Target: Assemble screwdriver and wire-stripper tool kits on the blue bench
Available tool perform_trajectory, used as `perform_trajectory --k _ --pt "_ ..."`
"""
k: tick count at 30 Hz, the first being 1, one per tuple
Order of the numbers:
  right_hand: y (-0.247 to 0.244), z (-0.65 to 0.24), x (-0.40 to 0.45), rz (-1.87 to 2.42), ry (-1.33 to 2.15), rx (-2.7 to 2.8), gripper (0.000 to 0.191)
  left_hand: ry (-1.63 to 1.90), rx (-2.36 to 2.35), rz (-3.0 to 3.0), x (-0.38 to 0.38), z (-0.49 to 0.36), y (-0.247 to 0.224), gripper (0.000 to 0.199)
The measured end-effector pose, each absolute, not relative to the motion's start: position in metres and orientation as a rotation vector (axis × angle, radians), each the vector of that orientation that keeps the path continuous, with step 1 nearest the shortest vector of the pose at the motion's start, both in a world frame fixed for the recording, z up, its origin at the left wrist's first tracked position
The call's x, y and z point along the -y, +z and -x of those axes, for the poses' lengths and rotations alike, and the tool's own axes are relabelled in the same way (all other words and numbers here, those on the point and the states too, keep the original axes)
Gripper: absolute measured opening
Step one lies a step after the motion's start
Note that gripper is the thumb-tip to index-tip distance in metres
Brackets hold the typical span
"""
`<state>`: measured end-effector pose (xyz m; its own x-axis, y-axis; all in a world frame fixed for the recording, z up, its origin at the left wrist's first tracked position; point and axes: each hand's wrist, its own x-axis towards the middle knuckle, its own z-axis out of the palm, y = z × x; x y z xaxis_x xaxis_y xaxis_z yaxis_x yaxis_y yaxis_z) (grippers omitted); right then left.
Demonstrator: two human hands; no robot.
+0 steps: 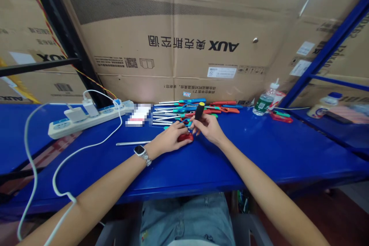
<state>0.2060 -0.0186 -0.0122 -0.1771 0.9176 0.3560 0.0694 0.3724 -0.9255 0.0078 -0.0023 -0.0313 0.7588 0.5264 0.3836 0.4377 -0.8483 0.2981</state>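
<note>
My left hand (pixel 170 137) is closed around the red handle of a lighter (pixel 185 137) lying on the blue table. The lighter's long metal tube points left past the wrist, which wears a watch. Close to that handle, my right hand (pixel 209 127) grips a black screwdriver (pixel 199 110) with a yellow end cap, held upright; its tip cannot be made out. Just beyond both hands lies a pile of long lighters (pixel 184 110) with red, blue and green handles, their metal tubes mostly toward the left.
A white power strip (pixel 89 118) with plugs and trailing cables lies at the left. Clear bottle (pixel 263 102) and a red item (pixel 281 116) stand right of the pile. Large cardboard boxes (pixel 173 57) rise behind the blue table (pixel 253 153).
</note>
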Motion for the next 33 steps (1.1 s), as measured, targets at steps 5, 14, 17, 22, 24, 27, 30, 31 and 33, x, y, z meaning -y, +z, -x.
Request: perform_trajectory --k 5,14,17,22,24,27,30,31,33 --pt "-0.016 -0.192 0.007 0.952 0.887 1.425 0.044 0.757 -0.704 -2.786 -0.007 -0.009 -0.033 0.025" --pt "-0.005 -0.209 0.007 0.868 1.115 1.641 0.043 0.789 -0.748 -2.832 -0.003 -0.011 -0.034 0.026" --pt "-0.007 -0.211 0.008 0.829 1.085 1.701 0.041 0.997 -0.791 -2.705 -0.001 -0.01 -0.031 0.027" --pt "-0.007 -0.212 0.007 0.834 1.076 1.759 0.041 1.393 -0.833 -2.313 -0.005 -0.015 0.009 0.033" --pt "-0.005 -0.214 0.007 0.851 1.076 1.782 0.041 1.272 -0.731 -2.259 -0.009 -0.022 0.031 0.036" --pt "-0.004 -0.215 0.009 0.88 1.051 1.8 0.038 1.05 -0.601 -2.187 -0.016 -0.033 0.05 0.033" --pt "-0.007 -0.212 0.01 0.909 0.991 1.818 0.034 1.159 -0.577 -2.073 -0.02 -0.041 0.049 0.027" --pt "-0.009 -0.209 0.01 0.92 0.949 1.81 0.033 1.241 -0.59 -2.033 -0.02 -0.043 0.045 0.025" --pt "-0.012 -0.203 0.008 0.943 0.858 1.732 0.036 1.412 -0.634 -1.978 -0.02 -0.046 0.037 0.025"
